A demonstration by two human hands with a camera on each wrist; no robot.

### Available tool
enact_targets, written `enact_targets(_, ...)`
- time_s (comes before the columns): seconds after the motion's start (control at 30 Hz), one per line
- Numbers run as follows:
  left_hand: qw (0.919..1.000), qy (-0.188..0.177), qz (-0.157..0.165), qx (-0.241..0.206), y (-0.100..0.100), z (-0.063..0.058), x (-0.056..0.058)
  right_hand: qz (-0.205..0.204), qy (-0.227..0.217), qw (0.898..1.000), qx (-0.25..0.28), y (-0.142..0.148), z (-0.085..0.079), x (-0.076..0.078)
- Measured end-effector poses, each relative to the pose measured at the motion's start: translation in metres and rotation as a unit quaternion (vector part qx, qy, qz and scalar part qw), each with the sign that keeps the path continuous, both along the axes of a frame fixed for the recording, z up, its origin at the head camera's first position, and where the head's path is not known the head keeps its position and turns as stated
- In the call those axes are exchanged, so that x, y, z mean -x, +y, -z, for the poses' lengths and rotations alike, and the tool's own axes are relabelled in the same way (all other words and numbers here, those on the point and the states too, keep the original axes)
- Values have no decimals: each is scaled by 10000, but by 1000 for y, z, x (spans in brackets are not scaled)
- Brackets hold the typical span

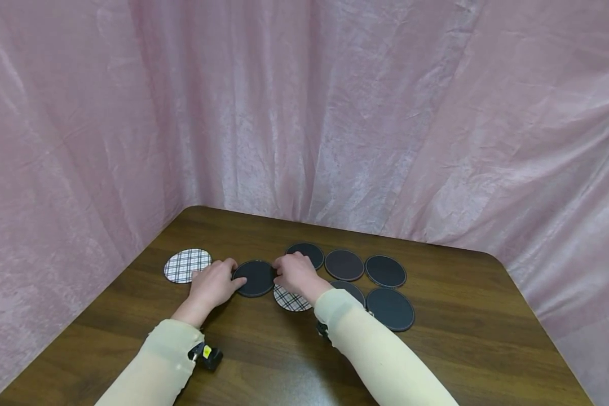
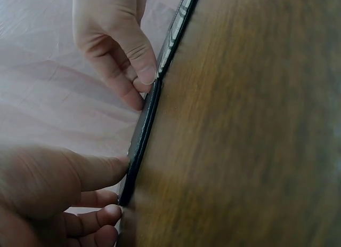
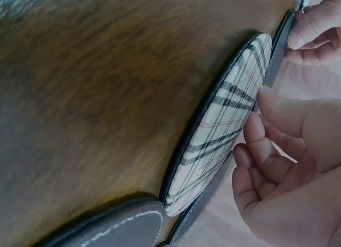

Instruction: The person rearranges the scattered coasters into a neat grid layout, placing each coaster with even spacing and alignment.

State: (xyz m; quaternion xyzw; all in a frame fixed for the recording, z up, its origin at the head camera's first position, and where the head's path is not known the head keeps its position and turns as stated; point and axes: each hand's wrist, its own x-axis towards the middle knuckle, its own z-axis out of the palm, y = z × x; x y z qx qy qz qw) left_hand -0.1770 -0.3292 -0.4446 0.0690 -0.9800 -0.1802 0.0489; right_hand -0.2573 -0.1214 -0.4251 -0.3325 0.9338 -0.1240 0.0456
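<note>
A round black coaster (image 1: 254, 278) lies flat on the table between my two hands. My left hand (image 1: 214, 285) holds its left edge, thumb and fingers spread around the rim. At the opposite edge, my right hand (image 1: 296, 273) grips the rim between thumb and fingertips, with the other fingers curled. Under the right hand, a plaid coaster (image 3: 224, 124) sits right beside the black one, partly hidden in the head view. Left of my left hand is another white plaid coaster (image 1: 186, 265).
Several dark coasters lie in two rows on the right: a black one (image 1: 307, 251), a brown one (image 1: 344, 265), another black one (image 1: 385, 271) and a larger-looking dark one (image 1: 390, 309) in front. The wooden table (image 1: 462, 338) backs onto a pink curtain (image 1: 365, 113).
</note>
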Motion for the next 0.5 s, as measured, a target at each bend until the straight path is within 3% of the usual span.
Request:
enact_targets(0.23, 10000, 58, -28, 66, -1, -1, -1, -40, 23, 10000, 45, -2, -3, 0)
enact_targets(0.5, 9995, 233, -164, 127, -5, -6, -1, -115, 442, 9988, 175, -5, -7, 1)
